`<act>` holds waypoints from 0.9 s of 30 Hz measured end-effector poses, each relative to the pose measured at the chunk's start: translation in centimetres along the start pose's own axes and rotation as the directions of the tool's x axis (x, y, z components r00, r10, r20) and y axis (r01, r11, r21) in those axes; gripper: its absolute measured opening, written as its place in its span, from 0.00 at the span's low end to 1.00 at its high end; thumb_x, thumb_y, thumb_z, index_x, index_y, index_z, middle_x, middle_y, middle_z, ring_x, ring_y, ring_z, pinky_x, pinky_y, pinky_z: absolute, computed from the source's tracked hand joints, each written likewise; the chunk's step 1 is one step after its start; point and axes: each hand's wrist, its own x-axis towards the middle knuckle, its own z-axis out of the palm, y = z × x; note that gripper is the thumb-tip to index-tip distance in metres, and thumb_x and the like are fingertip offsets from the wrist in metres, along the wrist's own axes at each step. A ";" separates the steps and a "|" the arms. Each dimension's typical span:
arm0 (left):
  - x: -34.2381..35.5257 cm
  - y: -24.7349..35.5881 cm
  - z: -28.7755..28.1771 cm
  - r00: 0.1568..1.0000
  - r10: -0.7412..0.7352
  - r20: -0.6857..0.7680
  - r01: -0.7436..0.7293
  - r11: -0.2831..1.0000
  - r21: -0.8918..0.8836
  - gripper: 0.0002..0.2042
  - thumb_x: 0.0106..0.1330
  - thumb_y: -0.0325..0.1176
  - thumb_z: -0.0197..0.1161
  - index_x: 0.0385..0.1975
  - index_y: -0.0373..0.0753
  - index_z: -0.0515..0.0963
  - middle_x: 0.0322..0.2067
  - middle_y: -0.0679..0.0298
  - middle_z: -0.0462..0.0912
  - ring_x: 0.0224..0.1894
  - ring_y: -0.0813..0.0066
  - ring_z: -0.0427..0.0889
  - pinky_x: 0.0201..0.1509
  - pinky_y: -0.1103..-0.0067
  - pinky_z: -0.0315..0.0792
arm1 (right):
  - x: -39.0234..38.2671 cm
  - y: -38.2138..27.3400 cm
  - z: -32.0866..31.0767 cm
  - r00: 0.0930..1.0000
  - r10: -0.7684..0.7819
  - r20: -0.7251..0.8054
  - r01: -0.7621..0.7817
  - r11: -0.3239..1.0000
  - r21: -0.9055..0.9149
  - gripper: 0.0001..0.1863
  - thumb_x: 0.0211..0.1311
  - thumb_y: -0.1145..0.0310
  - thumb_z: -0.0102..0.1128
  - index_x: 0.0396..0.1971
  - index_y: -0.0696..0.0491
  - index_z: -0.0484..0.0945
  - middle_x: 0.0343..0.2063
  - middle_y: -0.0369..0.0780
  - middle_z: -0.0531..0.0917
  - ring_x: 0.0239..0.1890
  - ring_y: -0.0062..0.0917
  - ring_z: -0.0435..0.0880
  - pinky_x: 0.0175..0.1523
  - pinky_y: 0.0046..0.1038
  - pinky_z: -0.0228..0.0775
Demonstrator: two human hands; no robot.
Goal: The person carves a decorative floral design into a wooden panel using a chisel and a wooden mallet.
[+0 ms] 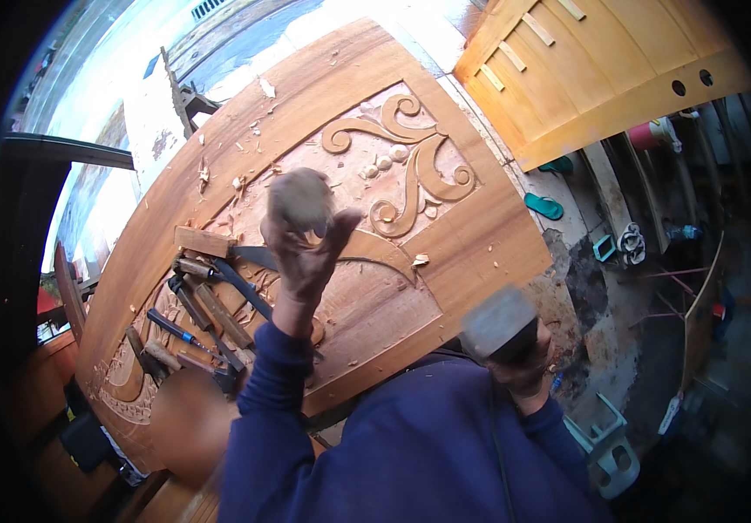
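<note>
A person in a dark blue long-sleeved top holds a blurred, grey-beige, rounded piece in a half-curled left hand, thumb set apart, above a broad brown wooden panel with carved scrolls. The right hand is closed around a grey-faced rectangular block by the panel's near edge; blur hides the exact finger placement. A loose grip could let either piece drop and dent the raised carving, while a low sweep of the left hand might knock the heaped wooden- and dark-handled hand tools into it. Loose pale wood shavings, if rubbed under the block, might mar the surface. The panel lies beneath the left hand, its scrolls beyond and to the right, the tools nearer and to the left.
</note>
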 end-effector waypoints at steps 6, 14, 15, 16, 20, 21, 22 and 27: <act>-2.6 1.2 1.5 0.889 -0.363 -0.279 0.192 0.849 -0.492 0.25 0.76 0.47 0.61 0.61 0.34 0.68 0.34 0.60 0.77 0.29 0.75 0.79 0.30 0.77 0.78 | -1.4 1.1 -1.3 0.865 0.497 0.070 -0.494 0.818 0.296 0.43 0.49 0.56 0.86 0.60 0.58 0.70 0.51 0.46 0.83 0.49 0.32 0.85 0.55 0.34 0.78; 1.7 -2.4 3.9 0.735 -0.555 -0.389 0.223 0.740 -0.634 0.31 0.78 0.63 0.50 0.55 0.36 0.72 0.22 0.67 0.66 0.16 0.80 0.63 0.17 0.83 0.59 | 9.3 0.6 -3.1 0.835 0.433 0.339 -0.537 0.514 0.668 0.43 0.52 0.67 0.83 0.66 0.57 0.67 0.46 0.45 0.81 0.39 0.28 0.84 0.45 0.33 0.81; 2.1 -2.7 3.9 0.743 -0.545 -0.388 0.207 0.738 -0.642 0.28 0.79 0.60 0.51 0.55 0.36 0.71 0.21 0.67 0.66 0.16 0.79 0.65 0.18 0.81 0.62 | 10.5 1.0 -3.4 0.857 0.371 0.356 -0.510 0.521 0.684 0.43 0.52 0.67 0.82 0.66 0.57 0.66 0.45 0.45 0.82 0.39 0.28 0.84 0.46 0.32 0.81; 2.4 -2.9 4.3 0.724 -0.552 -0.414 0.191 0.737 -0.649 0.27 0.79 0.59 0.51 0.55 0.37 0.71 0.21 0.67 0.67 0.17 0.78 0.66 0.18 0.80 0.64 | 11.8 1.4 -3.6 0.876 0.309 0.371 -0.482 0.525 0.701 0.42 0.53 0.68 0.81 0.66 0.56 0.66 0.45 0.45 0.82 0.39 0.28 0.85 0.47 0.32 0.81; 2.4 -4.2 4.6 0.716 -0.565 -0.409 0.166 0.708 -0.686 0.25 0.79 0.58 0.51 0.53 0.38 0.71 0.21 0.65 0.69 0.16 0.78 0.67 0.17 0.81 0.63 | 16.5 2.8 -4.9 0.843 0.296 0.449 -0.516 0.679 0.522 0.44 0.51 0.69 0.80 0.67 0.56 0.65 0.41 0.45 0.84 0.41 0.30 0.86 0.49 0.35 0.82; 2.3 -4.3 4.7 0.713 -0.568 -0.411 0.161 0.703 -0.693 0.25 0.79 0.58 0.51 0.53 0.38 0.71 0.21 0.65 0.69 0.15 0.79 0.66 0.16 0.81 0.62 | 17.4 3.0 -4.8 0.823 0.283 0.493 -0.546 0.635 0.546 0.46 0.49 0.75 0.79 0.68 0.55 0.63 0.40 0.45 0.84 0.42 0.29 0.86 0.49 0.35 0.82; 2.2 -4.5 4.7 0.711 -0.571 -0.411 0.155 0.697 -0.700 0.26 0.79 0.58 0.51 0.53 0.38 0.71 0.20 0.65 0.68 0.14 0.79 0.65 0.16 0.82 0.60 | 18.0 3.6 -4.8 0.818 0.279 0.503 -0.550 0.634 0.544 0.46 0.49 0.75 0.79 0.68 0.55 0.63 0.40 0.45 0.84 0.42 0.29 0.86 0.49 0.35 0.82; 1.6 -5.2 5.3 0.672 -0.574 -0.468 0.156 0.727 -0.668 0.27 0.79 0.60 0.50 0.54 0.38 0.71 0.20 0.66 0.68 0.13 0.80 0.63 0.16 0.82 0.59 | 21.2 4.0 -4.0 0.856 0.083 0.510 -0.414 0.701 0.581 0.44 0.50 0.85 0.74 0.68 0.54 0.62 0.40 0.46 0.84 0.42 0.28 0.87 0.47 0.29 0.83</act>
